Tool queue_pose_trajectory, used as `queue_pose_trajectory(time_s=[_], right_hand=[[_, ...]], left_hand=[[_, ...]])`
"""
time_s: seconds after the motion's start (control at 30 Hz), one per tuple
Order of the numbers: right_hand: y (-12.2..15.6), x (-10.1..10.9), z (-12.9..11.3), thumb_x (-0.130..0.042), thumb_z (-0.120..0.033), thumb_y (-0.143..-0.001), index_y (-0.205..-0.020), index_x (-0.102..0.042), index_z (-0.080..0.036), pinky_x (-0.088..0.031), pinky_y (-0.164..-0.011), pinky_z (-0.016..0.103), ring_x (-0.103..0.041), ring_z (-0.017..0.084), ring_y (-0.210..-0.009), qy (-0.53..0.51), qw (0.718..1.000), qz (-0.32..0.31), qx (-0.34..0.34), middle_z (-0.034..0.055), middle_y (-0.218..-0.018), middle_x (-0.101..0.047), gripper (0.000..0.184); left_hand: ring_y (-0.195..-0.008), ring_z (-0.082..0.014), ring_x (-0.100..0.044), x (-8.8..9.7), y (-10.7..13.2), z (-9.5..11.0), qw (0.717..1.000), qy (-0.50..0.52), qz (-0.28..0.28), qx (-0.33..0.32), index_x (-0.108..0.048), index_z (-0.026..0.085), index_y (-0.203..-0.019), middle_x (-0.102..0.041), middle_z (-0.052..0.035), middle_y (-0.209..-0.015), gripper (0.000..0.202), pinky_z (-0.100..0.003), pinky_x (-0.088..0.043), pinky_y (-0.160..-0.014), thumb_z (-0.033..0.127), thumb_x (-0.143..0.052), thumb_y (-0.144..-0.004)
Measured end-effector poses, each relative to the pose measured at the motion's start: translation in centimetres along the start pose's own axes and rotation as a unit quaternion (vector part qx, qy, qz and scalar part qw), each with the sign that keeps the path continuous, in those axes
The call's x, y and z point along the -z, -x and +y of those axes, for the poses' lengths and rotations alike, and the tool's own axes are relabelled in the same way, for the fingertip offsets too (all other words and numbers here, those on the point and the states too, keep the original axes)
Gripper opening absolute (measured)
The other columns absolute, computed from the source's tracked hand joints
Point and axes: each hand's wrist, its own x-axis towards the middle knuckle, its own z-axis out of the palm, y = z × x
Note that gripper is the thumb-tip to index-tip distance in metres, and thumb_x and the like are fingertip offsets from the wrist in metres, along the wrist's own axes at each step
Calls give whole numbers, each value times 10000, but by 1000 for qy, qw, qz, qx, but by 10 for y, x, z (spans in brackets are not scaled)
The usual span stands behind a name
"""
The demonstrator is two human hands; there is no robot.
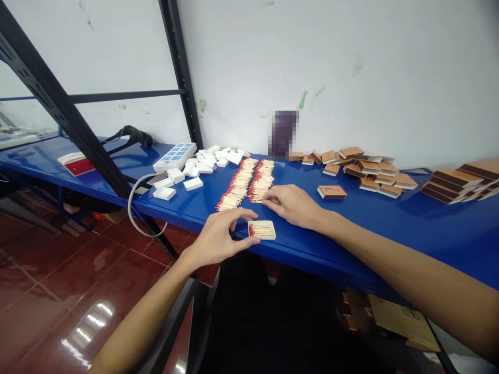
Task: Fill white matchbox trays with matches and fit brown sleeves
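My left hand (222,234) grips a small white matchbox tray (273,238) near the table's front edge, thumb on the near side and fingers toward the far side. In the tray lie several matches (263,231), their red heads to the left. My right hand (290,203) is closed in a pinch at the near end of the right-hand row of red-tipped matches (263,176). Its fingertips touch the matches there; how many they hold is hidden. Beside it on the left runs a second row of matches (237,184).
Empty white trays (194,183) lie heaped at the left by a white and blue box (177,156). One matchbox sleeve (331,192) lies right of my right hand. More sleeves (370,167) are piled behind, with a stack (452,182) farther right. A black shelf post (74,119) stands left.
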Motion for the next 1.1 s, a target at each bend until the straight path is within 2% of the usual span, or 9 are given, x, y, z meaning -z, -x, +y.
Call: queue_pose_trajectory(time_s=[0.27,0.4,0.53,0.67,0.77,0.9,1.0,1.1], right_hand=[[7,7,-3,-474,-263,-932,-840,-589,-189,-326,-638,274,-534,157,-733,-46,998,-48,-1,45,-861,-643,165],[13,17,-10,-463,-290,-945,-860,-591,-186,-324,-629,273,-502,147,-691,-72,996,-47,19,27,-797,-603,186],[20,20,-16,-477,-314,-945,-888,-598,-191,-306,-601,269,-476,136,-658,-84,994,-58,50,10,-764,-572,182],[22,18,-20,-487,-345,-953,-913,-606,-197,-311,-599,267,-478,137,-657,-85,990,-75,82,1,-742,-557,195],[20,16,-18,-480,-336,-959,-893,-610,-192,-336,-618,271,-494,138,-653,-87,991,-53,82,2,-731,-564,205],[15,9,-4,-453,-282,-969,-1019,-612,-186,-390,-720,299,-567,179,-806,-38,996,5,78,58,-925,-638,192],[13,4,6,-447,-298,-976,-1113,-598,-200,-414,-764,323,-590,211,-912,-10,997,-10,73,83,-1049,-641,227],[12,3,8,-414,-327,-994,-1103,-605,-221,-428,-782,335,-594,221,-953,-14,997,-25,69,80,-1068,-641,244]], left_hand=[[-642,-107,-496,-1,-1,1,1000,-4,7,9,-639,235,-1116,-692,25,-931,368,-242,-420,-657,366,-768,-798],[-602,-106,-487,-4,-3,0,999,-7,32,41,-623,220,-1106,-672,28,-841,348,-245,-415,-625,363,-744,-813],[-560,-85,-459,-4,-6,0,997,8,44,61,-598,207,-1064,-669,33,-878,324,-234,-401,-580,330,-743,-803],[-542,-86,-443,-2,-6,2,997,11,38,66,-595,201,-1012,-579,70,-718,294,-231,-379,-567,334,-747,-798],[-558,-97,-448,-1,-6,2,998,-2,32,57,-624,205,-979,-527,73,-662,248,-236,-367,-574,334,-745,-805],[-597,-107,-477,-2,-5,0,999,-21,25,36,-661,212,-1010,-611,43,-756,228,-248,-390,-613,333,-732,-829],[-692,-120,-546,0,-4,1,1000,-25,-10,8,-675,250,-1120,-672,8,-976,233,-263,-435,-703,340,-652,-906],[-870,-151,-616,2,-2,2,999,-24,-33,-13,-680,292,-1185,-650,-15,-1119,253,-284,-458,-816,347,-570,-964]])
